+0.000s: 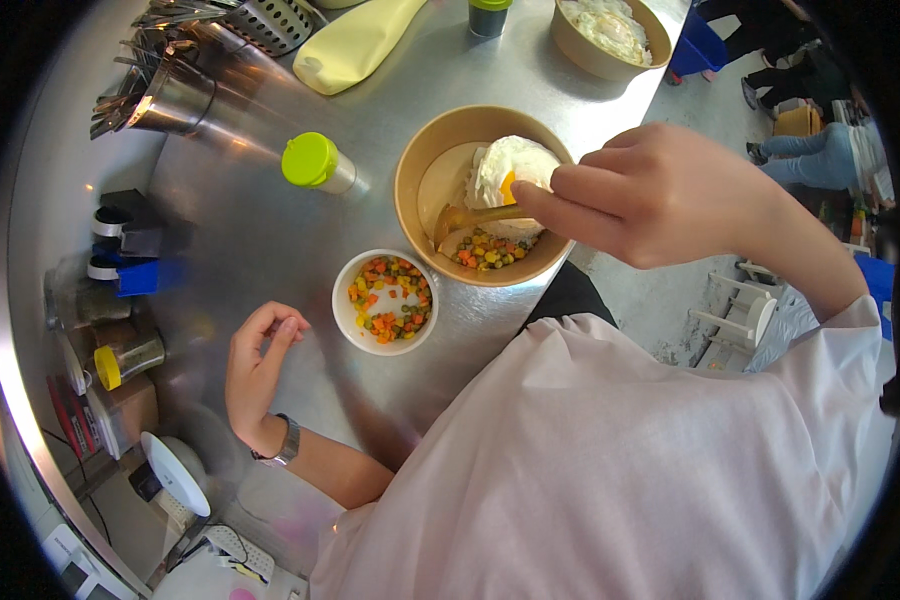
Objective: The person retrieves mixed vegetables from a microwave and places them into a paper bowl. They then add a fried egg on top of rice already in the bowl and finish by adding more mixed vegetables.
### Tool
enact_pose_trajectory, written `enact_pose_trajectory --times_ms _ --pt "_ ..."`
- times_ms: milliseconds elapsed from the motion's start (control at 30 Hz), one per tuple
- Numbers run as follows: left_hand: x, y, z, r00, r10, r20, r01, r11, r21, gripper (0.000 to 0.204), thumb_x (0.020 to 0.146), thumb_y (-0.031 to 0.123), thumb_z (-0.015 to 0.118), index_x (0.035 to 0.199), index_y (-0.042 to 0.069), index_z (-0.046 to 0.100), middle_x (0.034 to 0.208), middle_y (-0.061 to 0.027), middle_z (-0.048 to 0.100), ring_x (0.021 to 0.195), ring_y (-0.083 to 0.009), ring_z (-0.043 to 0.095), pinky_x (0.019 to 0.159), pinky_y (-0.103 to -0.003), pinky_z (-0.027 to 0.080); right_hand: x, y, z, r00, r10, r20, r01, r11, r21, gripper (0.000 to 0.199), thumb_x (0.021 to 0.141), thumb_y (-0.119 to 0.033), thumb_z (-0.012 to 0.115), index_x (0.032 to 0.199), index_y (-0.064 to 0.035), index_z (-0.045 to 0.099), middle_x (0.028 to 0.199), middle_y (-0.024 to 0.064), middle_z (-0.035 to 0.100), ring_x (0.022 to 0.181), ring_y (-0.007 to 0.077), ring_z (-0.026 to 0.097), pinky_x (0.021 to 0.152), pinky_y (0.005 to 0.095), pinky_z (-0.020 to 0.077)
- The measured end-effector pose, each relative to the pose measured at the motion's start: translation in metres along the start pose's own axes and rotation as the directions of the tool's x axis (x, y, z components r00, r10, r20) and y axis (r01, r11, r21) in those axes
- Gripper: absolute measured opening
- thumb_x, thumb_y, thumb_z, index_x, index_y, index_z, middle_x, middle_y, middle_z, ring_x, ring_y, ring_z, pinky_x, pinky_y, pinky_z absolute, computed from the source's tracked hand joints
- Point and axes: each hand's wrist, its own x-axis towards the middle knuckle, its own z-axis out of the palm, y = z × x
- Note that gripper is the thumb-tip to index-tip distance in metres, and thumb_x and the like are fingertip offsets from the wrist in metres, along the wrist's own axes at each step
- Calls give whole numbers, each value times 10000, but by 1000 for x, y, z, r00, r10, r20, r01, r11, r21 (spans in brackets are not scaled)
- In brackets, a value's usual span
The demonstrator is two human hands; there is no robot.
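Observation:
My right hand (650, 195) is closed on the handle of a gold-coloured spoon (460, 220). The spoon's head is down inside a brown paper bowl (410, 165). In that bowl a fried egg (505, 165) with an orange yolk lies above diced mixed vegetables (490, 250). Nearer to me stands a smaller white bowl (345, 325), with more diced carrot, corn and peas around its inside. My left hand (260, 365) rests to the left of this white bowl, not touching it. Its fingers are loosely bent and apart from the thumb, with nothing visible in them.
A green-lidded shaker (315, 163) stands left of the paper bowl. Farther off are a yellow piping bag (355, 50), metal utensil holders (175, 95) and another egg-topped bowl (595, 50). Jars, including a yellow-lidded one (130, 362), line the left wall. People (830, 155) are at the far right.

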Motion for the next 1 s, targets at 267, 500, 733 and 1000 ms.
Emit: enact_pose_trajectory --times_ms 267,500,733,1000 --pt "7 11 8 998 55 -43 -45 978 206 293 758 164 624 987 20 513 972 -64 517 856 -141 485 751 -257 393 -5 2 -40 972 205 -118 -206 978 5 207 743 -66 591 926 28 597 666 65 554 449 110 507 384 213 394" --pt "1 21 57 947 322 -11 -301 897 324 1111 455 369 837 1322 44 222 1357 -169 234 1229 -311 284 971 -407 320 -14 -5 -58 830 531 -170 -495 843 211 99 771 -10 553 844 -5 620 691 93 606 479 112 543 387 219 380" --pt "-10 22 83 930 317 -187 -255 922 292 1226 383 404 845 1342 51 167 1395 -153 199 1264 -320 243 1022 -416 264 -8 -37 -70 871 491 21 -485 851 202 98 694 19 576 766 -17 632 498 31 521 352 100 471 336 231 342" --pt "-14 21 88 941 288 -179 -222 923 314 1149 420 288 845 1335 51 192 1379 -159 237 1255 -320 272 1025 -416 268 -14 -56 -66 911 401 96 -412 896 165 181 632 42 625 811 16 613 488 14 489 351 101 457 324 223 337"
